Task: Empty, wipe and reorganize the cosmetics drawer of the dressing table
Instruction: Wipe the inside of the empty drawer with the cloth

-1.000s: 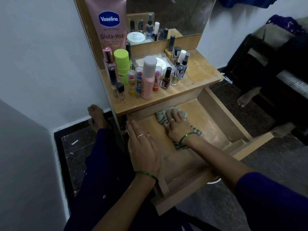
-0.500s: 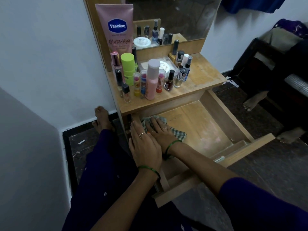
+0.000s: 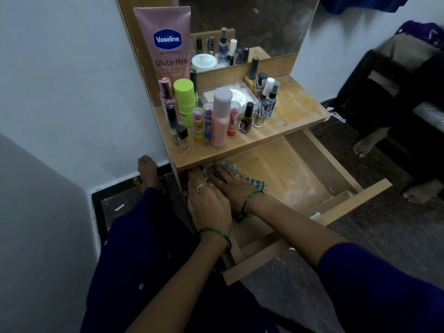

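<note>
The wooden drawer [image 3: 300, 179] of the dressing table is pulled out, its bare floor showing pale powdery smears. My right hand [image 3: 228, 183] presses a green checked cloth [image 3: 255, 182] flat on the drawer floor at the back left corner, just under the tabletop edge. My left hand [image 3: 207, 200] rests with straight fingers on the drawer's left side, touching the right hand. Several cosmetics stand on the tabletop [image 3: 295, 109]: a large pink Vaseline tube [image 3: 165, 42], a lime green container [image 3: 184, 99], a pink bottle [image 3: 221, 116], lip balms and nail polishes.
A mirror [image 3: 252, 22] rises behind the tabletop. White walls close in on the left. My leg in dark purple cloth and a bare foot [image 3: 146, 169] lie left of the table. Another person's feet [image 3: 367, 143] and dark furniture are at the right.
My right hand has slid the cloth leftward and toward the back of the drawer, from its middle into the back left corner. The left hand has stayed on the drawer's left side.
</note>
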